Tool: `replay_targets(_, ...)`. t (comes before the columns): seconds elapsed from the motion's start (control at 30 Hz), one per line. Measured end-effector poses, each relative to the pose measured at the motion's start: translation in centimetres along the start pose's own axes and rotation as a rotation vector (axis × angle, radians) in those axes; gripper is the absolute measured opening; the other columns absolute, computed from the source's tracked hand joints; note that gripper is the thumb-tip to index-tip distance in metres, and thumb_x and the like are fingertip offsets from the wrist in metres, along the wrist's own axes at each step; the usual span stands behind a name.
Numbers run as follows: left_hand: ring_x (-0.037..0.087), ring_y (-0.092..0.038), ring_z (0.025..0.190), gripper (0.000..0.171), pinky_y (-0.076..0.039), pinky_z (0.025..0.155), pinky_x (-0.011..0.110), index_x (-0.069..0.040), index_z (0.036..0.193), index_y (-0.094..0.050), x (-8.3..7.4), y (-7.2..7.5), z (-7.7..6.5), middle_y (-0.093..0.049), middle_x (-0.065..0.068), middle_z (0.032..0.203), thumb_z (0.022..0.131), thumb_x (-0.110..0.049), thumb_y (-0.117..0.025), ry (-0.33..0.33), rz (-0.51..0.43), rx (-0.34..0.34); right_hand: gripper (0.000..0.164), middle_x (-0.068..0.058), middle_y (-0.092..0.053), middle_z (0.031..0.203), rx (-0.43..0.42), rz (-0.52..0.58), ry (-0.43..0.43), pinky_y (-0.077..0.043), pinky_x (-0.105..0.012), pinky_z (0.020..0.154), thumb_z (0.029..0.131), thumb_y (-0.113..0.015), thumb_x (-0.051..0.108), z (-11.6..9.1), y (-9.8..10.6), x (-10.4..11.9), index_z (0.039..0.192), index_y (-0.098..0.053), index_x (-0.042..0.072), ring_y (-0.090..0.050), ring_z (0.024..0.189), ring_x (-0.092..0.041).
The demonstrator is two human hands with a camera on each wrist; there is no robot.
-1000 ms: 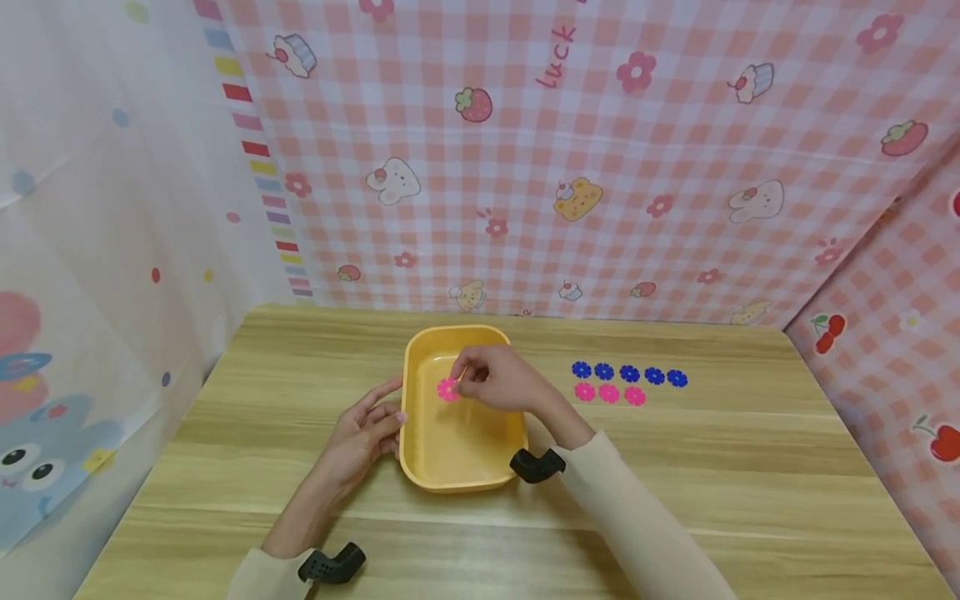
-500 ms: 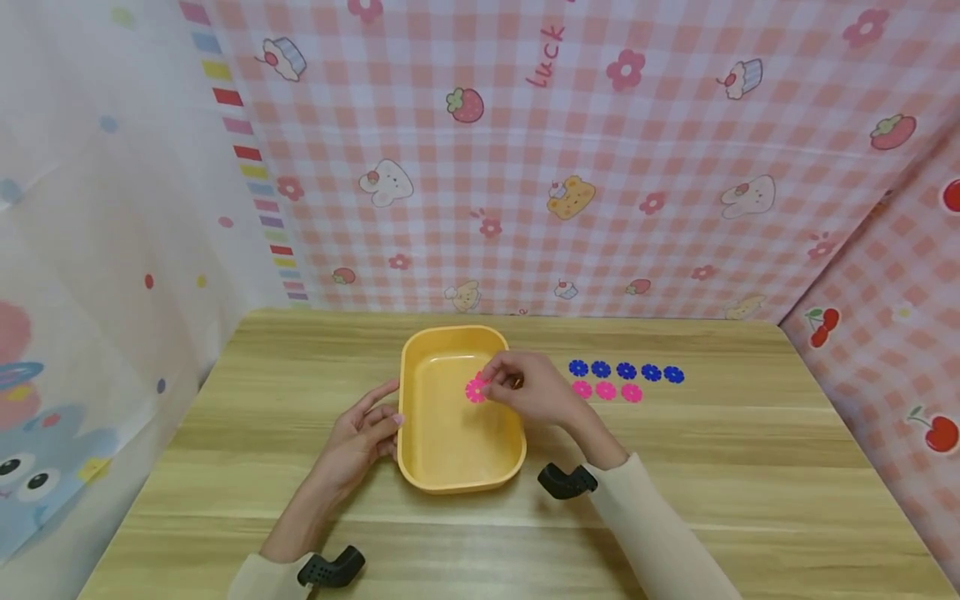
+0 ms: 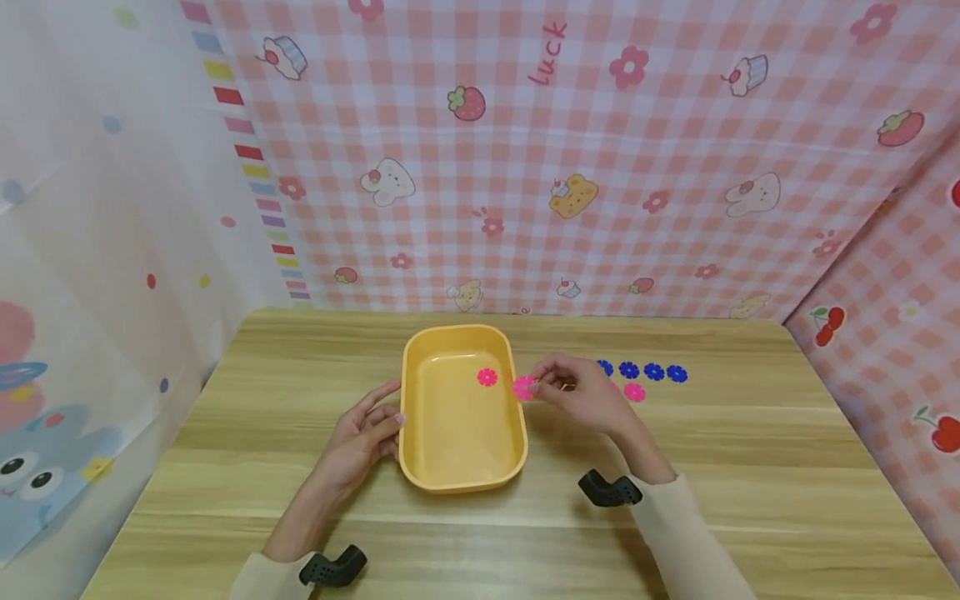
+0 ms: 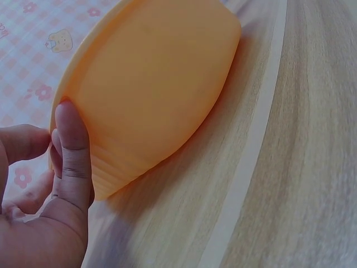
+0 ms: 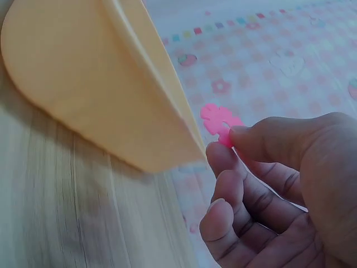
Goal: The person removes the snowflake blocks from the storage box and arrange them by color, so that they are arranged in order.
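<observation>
My left hand (image 3: 362, 433) holds the left wall of a yellow plastic tray (image 3: 408, 467), its thumb at the rim; the left wrist view shows the thumb (image 4: 74, 151) against the wall. At the tray's right rim, my right hand (image 3: 581, 392) pinches a pink snowflake disc (image 3: 523, 387) between thumb and index finger. The right wrist view shows that pink disc (image 5: 215, 118) upright beside the tray's outer wall (image 5: 83, 84), the other fingers curled below. Another pink snowflake disc (image 3: 487, 377) shows inside the tray, toward its upper right.
Right of the hand, several blue snowflake discs (image 3: 654, 372) lie in a row on the wooden table (image 3: 712, 467). Below them lies a pink disc (image 3: 634, 392); the hand partly hides others. A pink checked cloth (image 3: 525, 150) hangs behind the table.
My right hand has moved right, from over the tray to its right rim, still pinching a pink disc. A pink disc now shows inside the tray. My left hand stays put.
</observation>
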State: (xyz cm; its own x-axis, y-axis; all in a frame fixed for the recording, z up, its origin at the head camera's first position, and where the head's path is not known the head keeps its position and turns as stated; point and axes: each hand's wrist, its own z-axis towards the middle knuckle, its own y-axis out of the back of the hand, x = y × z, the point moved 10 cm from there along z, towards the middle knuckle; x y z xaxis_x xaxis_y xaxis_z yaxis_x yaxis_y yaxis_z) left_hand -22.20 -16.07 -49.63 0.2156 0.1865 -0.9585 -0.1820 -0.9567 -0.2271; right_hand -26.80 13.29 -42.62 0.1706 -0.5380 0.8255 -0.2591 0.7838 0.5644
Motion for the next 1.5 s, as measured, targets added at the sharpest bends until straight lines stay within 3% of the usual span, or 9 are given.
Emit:
replay_targets(0.33,0.009,-0.062,0.069,0.063,-0.058,0.061,0.023,-0.007,0.158,-0.034,-0.1,-0.1,-0.1,-0.064,0.000,0.099,0.101,-0.005,-0.062,-0.002,-0.006,-0.002,0.014,-0.016,-0.071,0.095,-0.063,0.024,-0.062,-0.054,-0.030,0.064,0.098,-0.070,0.023,-1.8,4.1,-3.6,0.107,-0.070,0.012,-0.065,0.084,-0.034)
replay_targets(0.57,0.009,-0.062,0.069,0.063,-0.058,0.062,0.023,-0.008,0.158,-0.034,0.0,-0.2,0.0,-0.063,0.001,0.100,0.101,-0.005,-0.061,0.000,-0.005,0.004,0.023,-0.014,-0.071,0.098,-0.106,0.025,-0.111,-0.057,-0.031,0.068,0.099,-0.069,0.024,-3.4,7.0,-6.2,0.115,-0.068,0.008,-0.067,0.084,-0.022)
replay_targets(1.13,0.009,-0.063,0.068,0.064,-0.058,0.061,0.023,-0.008,0.158,-0.033,0.0,-0.2,0.0,-0.063,-0.001,0.098,0.101,-0.006,-0.062,0.001,-0.007,0.008,0.022,-0.015,-0.071,0.102,-0.212,-0.119,-0.223,-0.052,-0.025,0.064,0.103,-0.060,0.022,-5.8,11.7,-12.9,0.113,-0.068,0.004,-0.059,0.080,-0.016)
replay_targets(1.5,0.009,-0.062,0.068,0.064,-0.058,0.061,0.023,-0.008,0.158,-0.033,-0.1,-0.1,0.0,-0.063,-0.002,0.097,0.101,-0.005,-0.062,-0.003,-0.013,0.002,0.026,-0.014,-0.067,0.097,-0.255,-0.209,-0.312,-0.048,-0.025,0.059,0.102,-0.060,0.025,-6.6,13.0,-15.4,0.114,-0.068,0.002,-0.055,0.077,-0.017)
